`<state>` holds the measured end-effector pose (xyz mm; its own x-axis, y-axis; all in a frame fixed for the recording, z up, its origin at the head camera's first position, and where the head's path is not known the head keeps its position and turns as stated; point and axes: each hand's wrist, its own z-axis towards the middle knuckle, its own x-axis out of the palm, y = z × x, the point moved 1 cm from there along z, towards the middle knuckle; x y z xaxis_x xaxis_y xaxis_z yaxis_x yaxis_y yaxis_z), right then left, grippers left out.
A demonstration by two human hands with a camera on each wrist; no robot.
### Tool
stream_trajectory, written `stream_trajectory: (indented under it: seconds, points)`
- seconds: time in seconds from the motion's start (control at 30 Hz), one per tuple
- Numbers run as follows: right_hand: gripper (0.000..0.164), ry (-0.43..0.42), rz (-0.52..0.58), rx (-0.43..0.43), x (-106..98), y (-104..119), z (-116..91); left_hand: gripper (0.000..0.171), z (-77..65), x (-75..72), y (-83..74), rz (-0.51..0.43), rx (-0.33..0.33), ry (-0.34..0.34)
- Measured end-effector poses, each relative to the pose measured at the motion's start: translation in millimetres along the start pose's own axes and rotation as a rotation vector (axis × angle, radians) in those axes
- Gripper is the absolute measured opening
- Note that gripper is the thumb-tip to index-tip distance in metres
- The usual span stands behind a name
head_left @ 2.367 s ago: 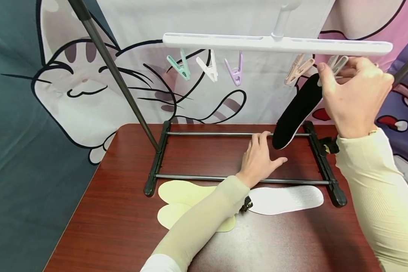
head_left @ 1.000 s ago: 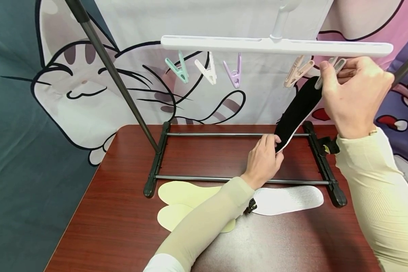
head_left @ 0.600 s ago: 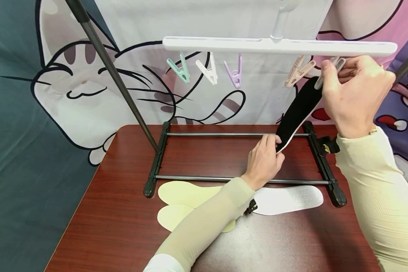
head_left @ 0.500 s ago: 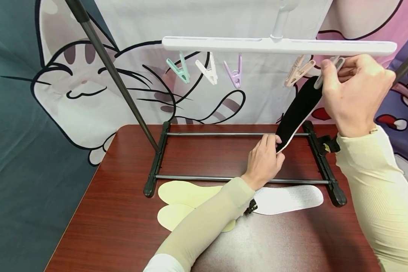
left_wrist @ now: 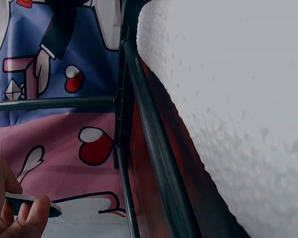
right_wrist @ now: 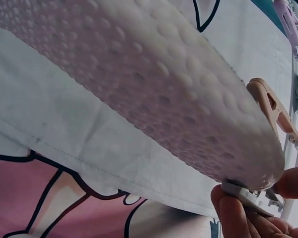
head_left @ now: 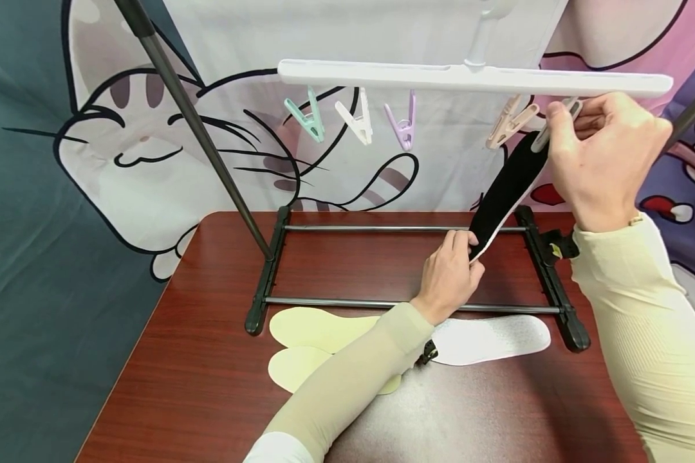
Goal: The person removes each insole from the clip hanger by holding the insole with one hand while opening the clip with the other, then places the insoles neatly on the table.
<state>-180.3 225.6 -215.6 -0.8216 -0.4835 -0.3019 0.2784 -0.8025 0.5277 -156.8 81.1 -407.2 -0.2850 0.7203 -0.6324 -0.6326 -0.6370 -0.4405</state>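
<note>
A black insole (head_left: 506, 183) with a white dimpled underside (right_wrist: 139, 94) slants below the white hanger bar (head_left: 382, 74). My left hand (head_left: 450, 276) pinches its lower end between thumb and fingers. At the upper end, my right hand (head_left: 608, 161) squeezes a grey clothespin (head_left: 541, 139), whose tips overlap the insole's edge. In the right wrist view, the thumb and fingers sit on either side of this clothespin (right_wrist: 246, 197). A white insole (head_left: 495, 341) lies on the table near my left wrist.
Two yellow insoles (head_left: 318, 325) lie partly under my left forearm. Green, white, purple and beige clothespins (head_left: 511, 122) hang from the bar. The stand's black base (head_left: 260, 302) with metal rods rests on the brown table (head_left: 179, 386); a pole (head_left: 203, 141) rises at left. A cartoon cloth hangs behind.
My left hand, earlier open beside the insole, has moved up and right and taken hold of its lower end. The right hand stays at the grey clothespin, with only slight movement.
</note>
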Motion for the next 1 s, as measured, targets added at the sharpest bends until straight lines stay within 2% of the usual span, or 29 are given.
stream_trajectory:
  seconds: [0.27, 0.4, 0.5, 0.63, 0.7, 0.87, 0.93, 1.0]
  points:
    - [0.014, 0.016, 0.009, -0.003, 1.7, -0.1, 1.0, 0.037, -2.0, -0.5, 1.7, -0.012, -0.005, -0.002]
    - [0.020, 0.025, 0.009, -0.021, 2.3, 0.5, 1.2, 0.037, -3.2, -0.9, 2.0, -0.014, -0.005, 0.005]
    - [0.028, 0.032, -0.002, -0.069, 1.3, 0.5, 0.6, 0.037, -4.9, -0.8, 2.3, -0.016, -0.006, 0.015]
    - [0.034, 0.047, -0.023, -0.052, 0.1, 0.9, 0.7, 0.036, -7.2, -0.5, 3.4, -0.015, -0.009, 0.032]
    - [0.036, 0.051, -0.033, -0.069, -0.3, 1.4, 1.0, 0.036, -8.2, -0.2, 4.4, -0.015, -0.011, 0.038]
    - [0.035, 0.055, -0.034, -0.048, -0.9, 3.3, 1.3, 0.035, -10.4, -0.3, 6.8, -0.016, -0.008, 0.042]
    - [0.034, 0.057, -0.033, 0.007, -0.5, 4.1, 1.5, 0.035, -11.4, -1.2, 7.7, -0.007, -0.007, 0.043]
    - [0.033, 0.058, -0.033, 0.015, -0.4, 4.4, 1.9, 0.035, -12.2, -2.5, 8.7, -0.003, -0.007, 0.045]
